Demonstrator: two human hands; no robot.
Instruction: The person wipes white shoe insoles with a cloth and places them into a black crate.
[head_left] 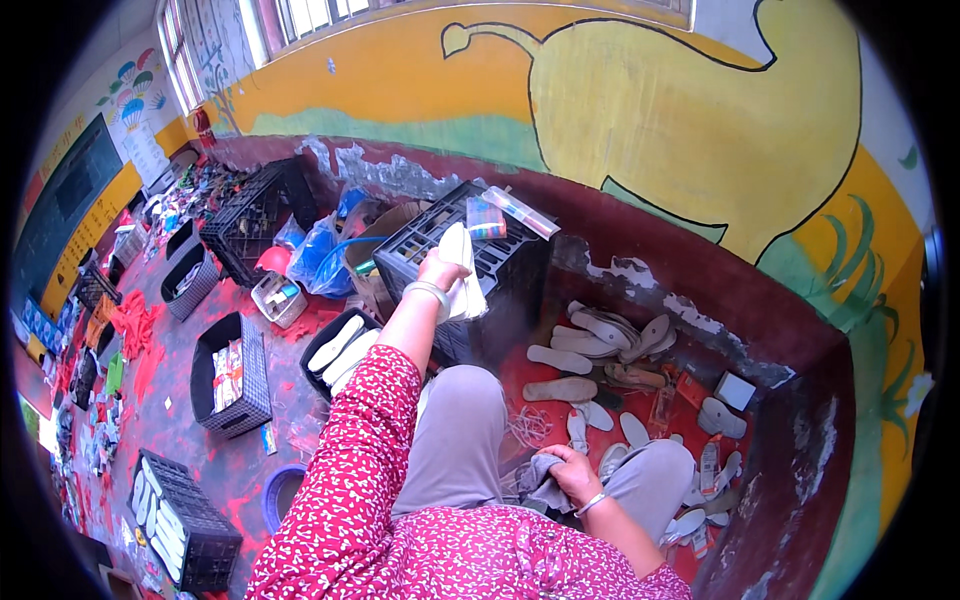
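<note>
Shirt (450,555), left grip (440,273) clasping insoles (467,298), right grip (576,476) clutching cloth (542,487), littered floor (172,395), painted wall (680,130)

We observe diffuse daylight, with glare in the windows (318,14) at eleven o'clock; shadows are soft. Fisheye distortion bends straight edges, detail softens toward nine o'clock, and black vignetting encircles the view.

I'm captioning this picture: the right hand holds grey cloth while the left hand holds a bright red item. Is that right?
Not quite: the head view shows the left hand holding a white item, not a red one. The right hand does hold grey cloth.
</note>
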